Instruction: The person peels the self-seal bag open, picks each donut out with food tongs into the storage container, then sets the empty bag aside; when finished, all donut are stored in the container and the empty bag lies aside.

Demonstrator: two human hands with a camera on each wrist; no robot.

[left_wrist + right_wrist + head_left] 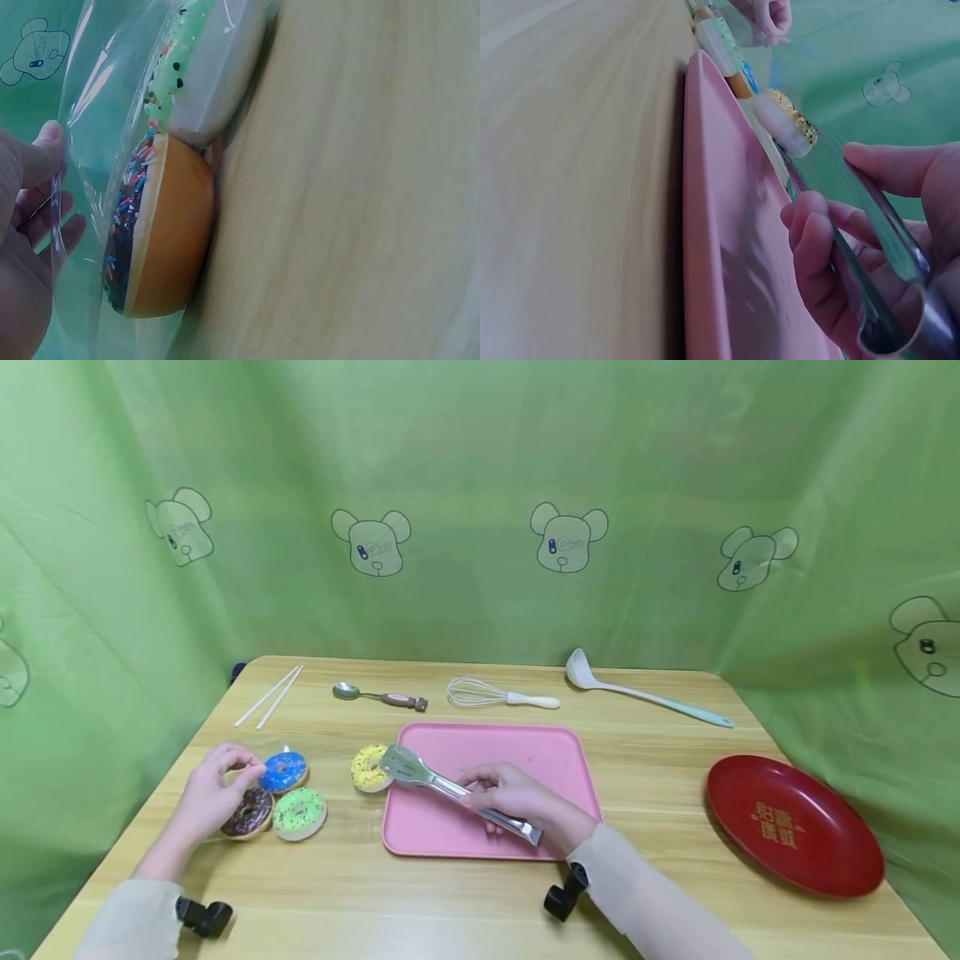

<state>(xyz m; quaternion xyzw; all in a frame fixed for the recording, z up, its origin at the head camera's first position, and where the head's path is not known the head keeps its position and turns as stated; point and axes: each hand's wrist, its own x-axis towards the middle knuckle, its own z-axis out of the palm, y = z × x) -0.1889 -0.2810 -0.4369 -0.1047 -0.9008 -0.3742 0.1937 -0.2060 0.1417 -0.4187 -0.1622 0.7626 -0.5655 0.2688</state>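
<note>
My left hand [217, 785] pinches the edge of a clear plastic bag [90, 161] between thumb and fingers. In and around that bag lie a chocolate donut [246, 817] with sprinkles, a blue donut [279, 776] and a green donut [298, 815]. My right hand [510, 793] grips metal tongs [447, 787] over the pink tray [480, 743], thumb on one arm and fingers on the other. Pointing left, the tongs' slotted tips overlap a yellow donut [366, 768] by the tray's left edge. In the right wrist view the tongs' arms are spread apart.
Along the back of the wooden table lie white chopsticks [264, 700], a spoon [382, 697], a white whisk [510, 697] and a ladle [645, 695]. A red oval plate [795, 868] sits at the right edge. Green curtain [480, 602] surrounds the table.
</note>
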